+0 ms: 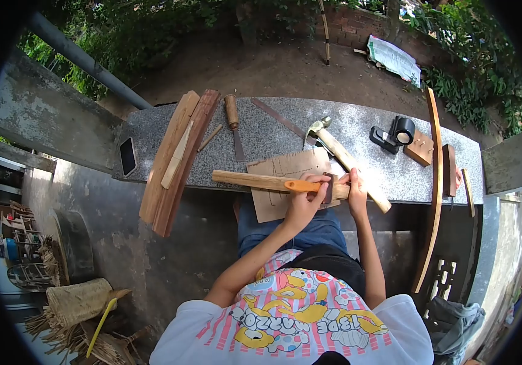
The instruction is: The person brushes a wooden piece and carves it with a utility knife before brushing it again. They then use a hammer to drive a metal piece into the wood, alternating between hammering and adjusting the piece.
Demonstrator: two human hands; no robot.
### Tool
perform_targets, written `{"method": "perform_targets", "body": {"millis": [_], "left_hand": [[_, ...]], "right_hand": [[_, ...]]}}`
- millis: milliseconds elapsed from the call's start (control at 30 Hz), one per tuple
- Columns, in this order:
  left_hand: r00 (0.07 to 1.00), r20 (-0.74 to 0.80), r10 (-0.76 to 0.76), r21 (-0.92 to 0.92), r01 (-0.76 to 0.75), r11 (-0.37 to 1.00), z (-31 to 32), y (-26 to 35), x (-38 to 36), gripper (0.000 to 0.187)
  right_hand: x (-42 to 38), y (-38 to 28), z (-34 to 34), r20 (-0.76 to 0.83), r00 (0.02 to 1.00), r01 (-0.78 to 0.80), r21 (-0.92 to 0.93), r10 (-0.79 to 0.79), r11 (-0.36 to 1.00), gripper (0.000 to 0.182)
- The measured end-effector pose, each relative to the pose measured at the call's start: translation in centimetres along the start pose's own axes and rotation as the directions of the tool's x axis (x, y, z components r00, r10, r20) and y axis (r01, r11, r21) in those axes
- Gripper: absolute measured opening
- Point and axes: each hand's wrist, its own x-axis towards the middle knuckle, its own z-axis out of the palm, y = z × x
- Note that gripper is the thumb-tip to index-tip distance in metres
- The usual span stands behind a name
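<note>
My left hand (305,205) is closed round an orange-handled brush (300,186), its fingers near the dark ferrule. The brush's pale bristles point right, towards my right hand (357,193), whose fingers are pinched at the bristle end. Beneath the brush a long wooden strip (243,178) runs out to the left. A brown sheet with drawn lines (267,204) lies under both, over the slab's near edge and my lap. Close to my right hand, a hammer (334,146) rests diagonally on the stone slab (285,134).
Left on the slab are a phone (128,156), long boards (179,158) and a chisel (235,125). At the right are black tape (404,130), a wooden block (419,148) and a long curved strip (437,188) overhanging the near edge.
</note>
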Motion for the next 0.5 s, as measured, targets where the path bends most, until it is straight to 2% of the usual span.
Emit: {"method": "perform_targets", "body": {"millis": [33,67,167,200,267,333,400,433,467,500], "left_hand": [[0.996,-0.033,-0.08,-0.072,0.077,0.994,-1.8,-0.6,-0.1,0.016],[0.993,-0.115,-0.036,-0.058,0.029,0.998,-3.9,-1.3,-0.2,0.016],[0.932,-0.357,-0.059,-0.026,0.053,0.998,-11.2,-0.8,-1.4,0.017],[0.906,-0.423,-0.02,-0.014,0.016,1.0,-13.4,-0.5,-1.8,0.018],[0.819,-0.571,0.054,0.105,0.008,0.994,-17.9,-0.3,-2.7,0.019],[0.677,-0.704,0.213,0.308,0.021,0.951,-21.6,-0.1,-3.2,0.024],[0.588,-0.802,0.105,0.221,0.128,0.967,-23.5,0.0,-4.5,0.035],[0.586,-0.804,0.104,0.22,0.13,0.967,-23.7,-0.4,-4.7,0.035],[0.643,-0.751,0.15,0.301,0.131,0.945,-23.9,-1.1,-4.9,0.039],[0.696,-0.692,0.19,0.379,0.126,0.917,-24.0,-1.6,-5.2,0.043]], "right_hand": [[0.1,0.1,-0.2,0.04,0.999,0.01,-0.041,-0.008,0.999,0.052],[0.3,0.3,-0.3,0.081,0.997,0.023,-0.079,-0.016,0.997,0.053],[0.3,0.4,0.0,0.068,0.996,0.061,-0.095,-0.055,0.994,0.054],[0.2,0.3,0.0,0.063,0.996,0.064,-0.107,-0.057,0.992,0.054],[0.1,-0.2,-0.1,0.086,0.995,0.064,-0.092,-0.056,0.994,0.052],[0.0,-0.7,-0.1,0.145,0.988,0.071,-0.175,-0.046,0.982,0.051],[0.2,-1.2,-0.4,0.2,0.979,0.083,-0.208,-0.041,0.975,0.049],[0.2,-1.9,-0.6,0.23,0.973,0.068,-0.277,-0.002,0.958,0.04],[0.1,-2.5,-0.8,0.257,0.966,0.055,-0.347,0.038,0.936,0.03],[-0.1,-3.6,-0.7,0.261,0.965,0.055,-0.351,0.041,0.935,0.03]]}}
